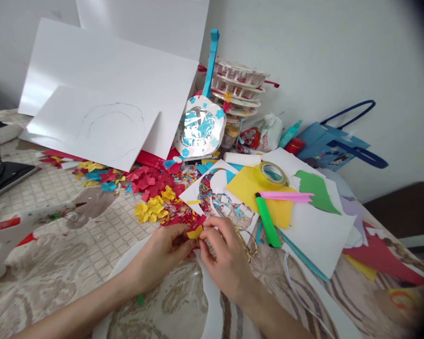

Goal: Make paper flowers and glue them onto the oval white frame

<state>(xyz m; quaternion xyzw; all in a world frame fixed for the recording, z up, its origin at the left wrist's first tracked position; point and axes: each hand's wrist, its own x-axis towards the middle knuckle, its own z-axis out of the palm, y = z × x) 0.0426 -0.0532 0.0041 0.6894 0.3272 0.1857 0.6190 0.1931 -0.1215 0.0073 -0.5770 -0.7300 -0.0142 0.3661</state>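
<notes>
My left hand (166,254) and my right hand (224,256) meet at the lower middle of the view. Between their fingertips is a small yellow paper piece (195,232) with red paper around it; both hands pinch it. Gold-handled scissors (249,245) lie just right of my right hand. Beyond the hands are red paper scraps (183,228), a pile of yellow paper flowers (151,209) and a pile of red ones (150,181). A white curved paper strip (212,306) passes below my right hand.
A hot glue gun (17,230) lies at the left. White boards (109,61) lean at the back, beside a round blue-and-white paper lantern (200,127). At the right are yellow tape (272,174), a green marker (267,221), paper sheets (318,235) and a blue bag (334,141).
</notes>
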